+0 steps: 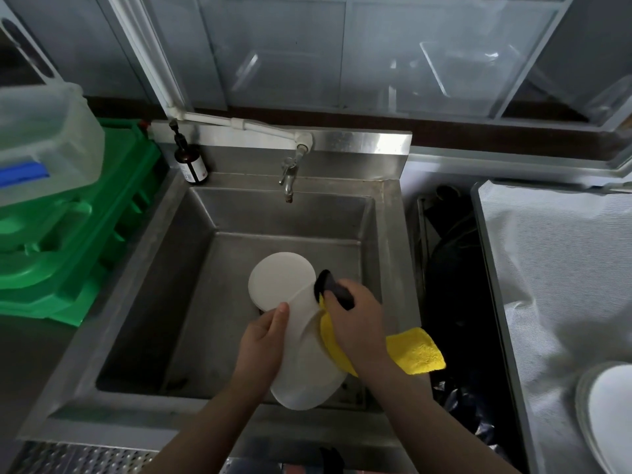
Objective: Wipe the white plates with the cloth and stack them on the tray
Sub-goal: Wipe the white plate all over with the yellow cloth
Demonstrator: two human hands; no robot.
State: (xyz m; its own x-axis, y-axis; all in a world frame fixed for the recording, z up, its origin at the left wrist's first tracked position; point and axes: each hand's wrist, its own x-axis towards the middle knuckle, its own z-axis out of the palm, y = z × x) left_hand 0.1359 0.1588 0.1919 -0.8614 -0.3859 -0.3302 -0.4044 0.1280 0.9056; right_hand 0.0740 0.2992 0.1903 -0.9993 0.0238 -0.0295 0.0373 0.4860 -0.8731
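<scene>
Both forearms reached up from the bottom edge over the steel sink point(143, 302). On the left, the left hand point(263, 347) gripped the near plate point(307, 371) at its left rim, thumb laid on the upper face and fingers hidden behind. That plate was held tilted, its face turned up and to the right, so its foreshortened outline ran from the sink's near edge away toward the basin's middle. Beyond its far rim, another white plate stack point(281, 280) lay flat on the sink floor, touching or just behind the held one; which, I could not tell. To the right, the right hand point(355, 323) pressed the yellow cloth point(415, 352) against the held plate's right rim, fingers curled round it and round a dark object point(333, 289) whose nature was unclear. The cloth's loose tail trailed off to the right, past the wrist. Farthest right, a tray point(581, 401) holding a white plate sat at the frame's edge, nearer the right hand, so stacking would likely carry the plate rightward.
</scene>
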